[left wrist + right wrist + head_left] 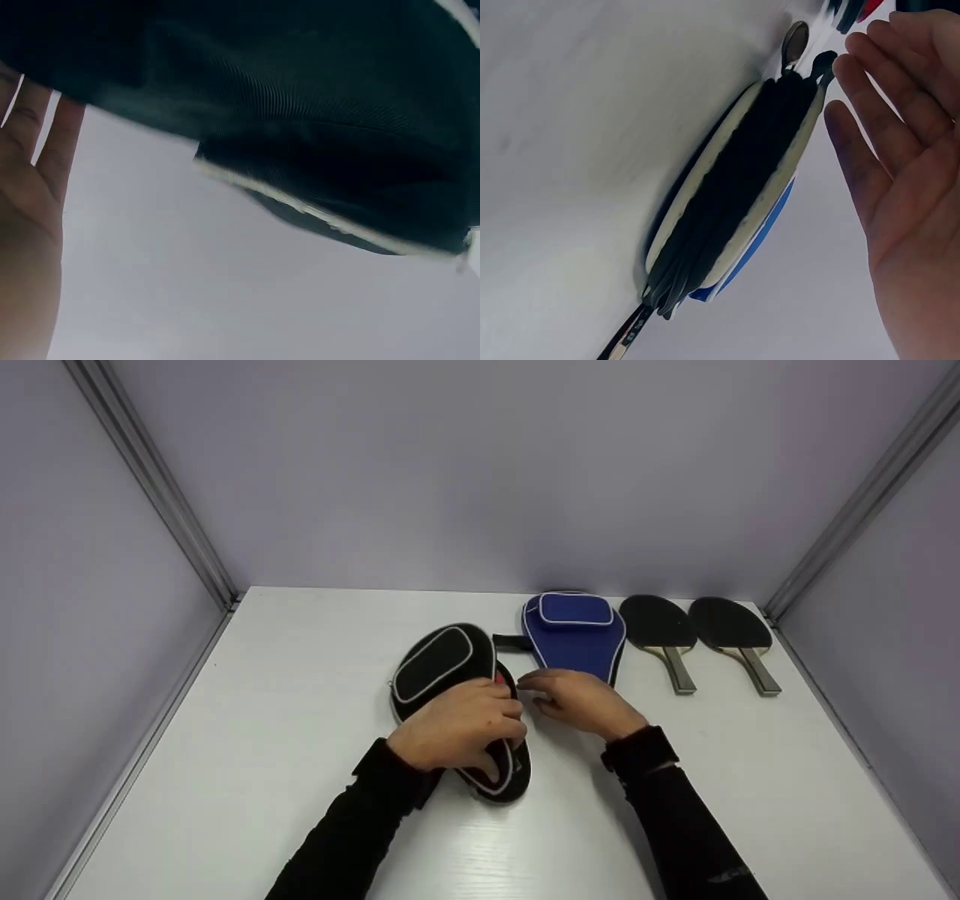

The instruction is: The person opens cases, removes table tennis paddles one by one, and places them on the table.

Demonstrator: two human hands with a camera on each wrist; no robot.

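My left hand (466, 724) grips a black table tennis paddle case (433, 664) with white piping, fingers curled over its edge at the opening on the right side. A bit of red (500, 679) shows inside that opening. In the left wrist view the dark cloth of the case fills the top, with fingers of the hand (34, 172) behind it. Just right of the opening, my right hand (581, 701) has its fingers loosely extended and holds nothing. Behind it lies a blue paddle case (574, 643); its zipped side (731, 180) shows in the right wrist view.
Two black paddles (658, 622) with wooden handles lie side by side at the back right of the white table (247, 720). A short black strap-like piece (512, 643) sticks out left of the blue case. Pale walls (480, 472) enclose the back and sides.
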